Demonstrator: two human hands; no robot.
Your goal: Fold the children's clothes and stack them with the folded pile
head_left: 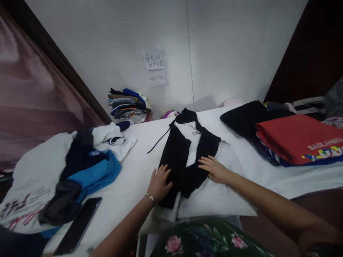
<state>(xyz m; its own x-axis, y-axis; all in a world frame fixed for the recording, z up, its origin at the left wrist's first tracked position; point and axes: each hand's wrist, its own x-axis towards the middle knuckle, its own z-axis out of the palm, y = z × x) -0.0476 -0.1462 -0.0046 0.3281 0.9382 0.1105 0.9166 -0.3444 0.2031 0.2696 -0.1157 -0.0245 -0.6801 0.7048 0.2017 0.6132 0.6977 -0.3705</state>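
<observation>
A black and white hooded garment lies partly folded on the white table, its black sleeves crossed over the white body and a black drawstring trailing to the left. My left hand rests flat on the left black sleeve, fingers stretched out. My right hand lies flat on the right sleeve where it meets the white fabric, fingers spread. Neither hand grips anything.
A heap of white, navy and blue clothes fills the left side, with a black phone near the front edge. A folded stack stands against the back wall. Red and black folded garments lie at right.
</observation>
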